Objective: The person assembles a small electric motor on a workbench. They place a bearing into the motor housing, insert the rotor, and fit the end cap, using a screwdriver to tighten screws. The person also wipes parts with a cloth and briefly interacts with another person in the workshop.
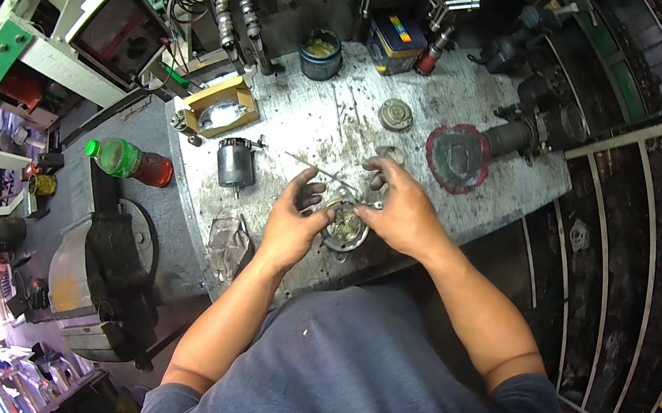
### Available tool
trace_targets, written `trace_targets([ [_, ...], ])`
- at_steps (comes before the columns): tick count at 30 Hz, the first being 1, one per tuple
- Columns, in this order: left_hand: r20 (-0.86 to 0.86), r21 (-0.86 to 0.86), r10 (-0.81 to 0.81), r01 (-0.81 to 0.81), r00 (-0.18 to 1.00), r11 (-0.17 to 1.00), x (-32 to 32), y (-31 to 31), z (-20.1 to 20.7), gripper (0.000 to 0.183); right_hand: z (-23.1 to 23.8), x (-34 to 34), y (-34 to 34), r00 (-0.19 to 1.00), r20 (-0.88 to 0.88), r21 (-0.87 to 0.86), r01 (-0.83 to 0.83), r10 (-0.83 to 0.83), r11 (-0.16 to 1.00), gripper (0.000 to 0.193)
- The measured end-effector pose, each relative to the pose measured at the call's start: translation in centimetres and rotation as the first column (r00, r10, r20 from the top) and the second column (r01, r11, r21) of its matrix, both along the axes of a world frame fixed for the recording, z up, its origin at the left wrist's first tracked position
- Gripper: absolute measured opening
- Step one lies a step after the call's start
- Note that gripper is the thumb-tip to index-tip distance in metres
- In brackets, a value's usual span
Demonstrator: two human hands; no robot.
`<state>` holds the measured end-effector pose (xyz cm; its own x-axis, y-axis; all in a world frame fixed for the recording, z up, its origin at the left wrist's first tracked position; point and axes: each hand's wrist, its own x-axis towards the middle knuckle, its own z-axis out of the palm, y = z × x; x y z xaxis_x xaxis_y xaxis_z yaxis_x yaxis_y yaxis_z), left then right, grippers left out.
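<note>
The surface [474, 187] is a worn, grey-white metal top, scratched and stained with dark grime. Near its front edge lies a round metal housing [345, 228], with a crumpled dirty rag [229, 242] to its left. Further back on the left stands a small dark cylindrical motor [235, 162], and behind it an open yellow cardboard box [219, 106]. At the far side sit a blue tub of yellowish grease [320, 53] and a blue box with coloured stripes [396, 44]. A round metal disc [396, 114] lies mid-surface. On the right rests a round red-rimmed part [455, 158], joined to a dark motor body [537, 129].
</note>
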<state>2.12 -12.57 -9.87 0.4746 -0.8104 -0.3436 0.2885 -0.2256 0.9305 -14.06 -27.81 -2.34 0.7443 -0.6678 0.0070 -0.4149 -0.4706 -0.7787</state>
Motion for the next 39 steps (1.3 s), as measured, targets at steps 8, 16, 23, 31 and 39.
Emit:
trace_targets([
  [8, 0.457, 0.252, 0.339, -0.486, 0.822, 0.837, 1.1, 11.2, -3.6, 0.067, -7.3, -6.0, -12.8, 0.972, -0.136, 0.034, 0.200, -0.194, 0.979, 0.054],
  [16, 0.868, 0.418, -0.052, -0.669, 0.494, 0.615, -0.4, 15.2, -8.6, 0.034, -8.5, -0.6, -13.0, 0.997, 0.032, 0.166, -0.076, 0.072, 0.983, 0.058],
  [23, 0.955, 0.262, -0.058, -0.741, 0.289, 0.619, 0.5, 15.1, -8.4, 0.025, -4.8, -1.4, -13.5, 0.982, 0.190, 0.205, -0.020, -0.020, 0.979, 0.052],
  [31, 0.699, -0.419, 0.635, -0.531, 0.328, 0.736, -2.0, 13.6, 4.6, 0.035, 3.2, 1.1, -1.5, 0.856, 0.491, 0.444, -0.403, 0.159, 0.800, 0.060],
  [39, 0.923, -0.384, 0.379, -0.160, -0.062, 0.909, -0.7, 11.9, 4.7, 0.051, 1.2, 8.0, 13.1, 0.835, 0.368, 0.927, -0.363, 0.410, -0.093, 0.028],
])
